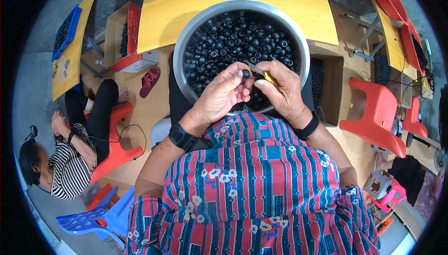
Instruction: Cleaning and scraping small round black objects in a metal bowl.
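Note:
A wide metal bowl [304, 52] in front of me is heaped with small black round plastic parts [233, 42], several showing a hole at one end. Over its near side, my left hand [219, 91] pinches one black part [246, 74] between thumb and fingers. My right hand [283, 89] is closed round a small knife with a yellow handle [270, 78]. Its thin grey blade [255, 67] points toward the black part; whether the two touch is hard to tell. Both hands are close together, and the fingers partly cover the knife handle.
Beyond the bowl stands a yellow wooden table [186, 10]. Cardboard boxes [337, 91] with black parts flank me. To the right is a red plastic stool [373, 115]; at the left, a seated person [74, 161] in stripes and a blue chair [112, 215]. A red slipper [150, 81] lies on the floor.

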A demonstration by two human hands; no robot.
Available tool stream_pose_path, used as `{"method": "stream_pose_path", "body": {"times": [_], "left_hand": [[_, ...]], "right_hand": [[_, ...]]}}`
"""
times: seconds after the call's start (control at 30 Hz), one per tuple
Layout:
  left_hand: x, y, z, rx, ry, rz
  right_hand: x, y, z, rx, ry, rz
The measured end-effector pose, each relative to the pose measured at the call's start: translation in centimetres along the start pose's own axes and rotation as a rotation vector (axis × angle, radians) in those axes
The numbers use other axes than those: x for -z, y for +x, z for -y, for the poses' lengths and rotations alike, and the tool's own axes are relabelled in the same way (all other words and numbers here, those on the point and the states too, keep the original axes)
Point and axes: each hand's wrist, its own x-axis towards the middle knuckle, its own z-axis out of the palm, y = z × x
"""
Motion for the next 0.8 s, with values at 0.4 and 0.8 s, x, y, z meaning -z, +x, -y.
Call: {"method": "stream_pose_path", "body": {"times": [0.4,0.8], "left_hand": [[-0.27,-0.29,-0.01,-0.056,0.235,-0.017],[-0.86,-0.38,0.02,-0.061,0.288,-0.041]], "right_hand": [[-0.04,-0.2,0.55,0.13,-0.289,0.063],[-0.03,-0.33,0.36,0.122,-0.309,0.074]]}}
